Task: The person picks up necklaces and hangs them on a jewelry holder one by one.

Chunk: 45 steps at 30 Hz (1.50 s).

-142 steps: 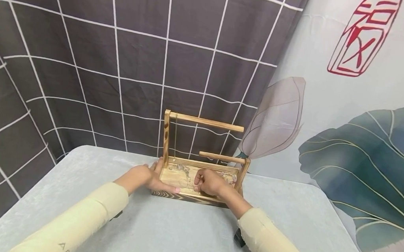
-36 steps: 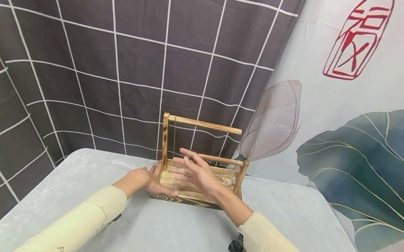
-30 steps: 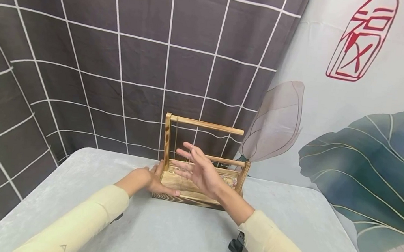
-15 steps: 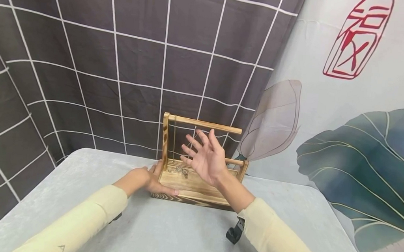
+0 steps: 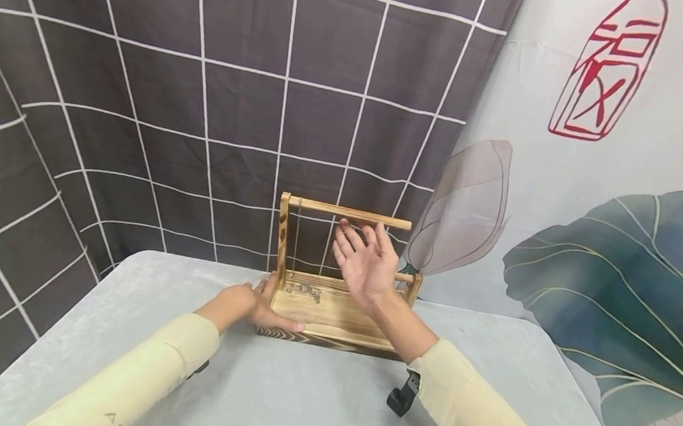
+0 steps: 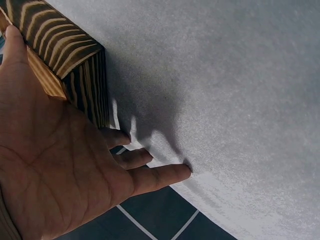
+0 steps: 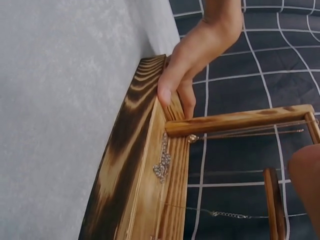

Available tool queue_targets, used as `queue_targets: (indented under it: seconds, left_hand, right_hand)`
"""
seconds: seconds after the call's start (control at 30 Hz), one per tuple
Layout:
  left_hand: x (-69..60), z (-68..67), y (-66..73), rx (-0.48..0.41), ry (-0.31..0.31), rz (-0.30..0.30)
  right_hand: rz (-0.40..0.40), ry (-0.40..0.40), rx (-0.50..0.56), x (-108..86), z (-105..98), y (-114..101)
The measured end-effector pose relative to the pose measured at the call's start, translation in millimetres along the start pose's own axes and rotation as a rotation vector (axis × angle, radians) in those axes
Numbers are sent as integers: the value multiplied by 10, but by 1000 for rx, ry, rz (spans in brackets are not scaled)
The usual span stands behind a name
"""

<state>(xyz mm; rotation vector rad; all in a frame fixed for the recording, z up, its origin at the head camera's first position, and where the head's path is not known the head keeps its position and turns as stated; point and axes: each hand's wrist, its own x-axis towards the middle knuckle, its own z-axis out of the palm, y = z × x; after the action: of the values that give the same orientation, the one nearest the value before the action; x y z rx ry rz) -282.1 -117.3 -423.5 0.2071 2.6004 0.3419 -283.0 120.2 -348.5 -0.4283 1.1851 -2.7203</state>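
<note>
A wooden tray [image 5: 333, 313] with upright posts and two bars stands on the table. My left hand [image 5: 252, 306] rests against its left end, thumb on the front rim, the other fingers stretched out along the end and tabletop. Before the upper bar [image 5: 348, 210], my right hand [image 5: 367, 265] is raised, palm towards me, fingers spread and slightly bent. A thin chain with a linked tail [image 7: 230, 215] stretches beside the lower bar [image 7: 273, 200] in the right wrist view; its contact with the right hand is hidden. Another fine chain [image 5: 297, 243] hangs at the upper bar's left end.
A small heap of silver-coloured chain [image 5: 310, 292] lies in the tray's left part. The right hand and forearm hide the tray's right part. A dark gridded curtain [image 5: 247, 112] hangs behind the grey table [image 5: 279, 395]; a patterned cloth [image 5: 475, 203] hangs at the right.
My right hand has risen from the tray towards the upper bar, its fingers spreading from a pinch and its palm turning to the camera. The left hand has stayed at the tray's left end.
</note>
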Motion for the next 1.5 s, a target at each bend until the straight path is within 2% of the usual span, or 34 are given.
queue_targets:
  seconds: [0.07,0.17,0.27,0.47,0.7,0.87,1.07,1.2,1.3,1.37,1.43,1.5]
  left_hand:
    - [12,2,-10,-7,-1,1]
    - [-41,-26,11,-16,-13,6]
    - [-145,-74,56,-27,-17,12]
    - [-223,-91,82,-14,-11,9]
    - [-220,-94,95,-17,-17,4]
    - [-222,-86,96,-19,6,15]
    - [-238,-86,95,-20,5,20]
    - [-192,-72,80,-34,2,15]
    - [-55,-13,22,-28,9,4]
    - [-20,3,7,-20,2,-7]
    - [-14,9,4,-22,6,-10]
    - [-72,-18,34,-35,3,-12]
  right_hand:
    - [-25,36,3,-10,-24,-22]
    - [-55,91,3,-33,-48,-51]
    - [-76,115,-22,-54,-75,-75]
    - [-114,156,-46,-103,-157,-140]
    - [-159,210,-107,-129,-295,-276]
    - [-186,245,-213,-116,-416,-372]
    - [-155,262,-376,-109,-493,-483]
    - [-149,270,-481,-120,-519,-519]
    - [-162,266,-525,-121,-512,-545]
    - [-166,259,-539,-112,-502,-567]
    - [-165,250,-549,-97,-488,-590]
    - [-160,240,-546,-77,-470,-613]
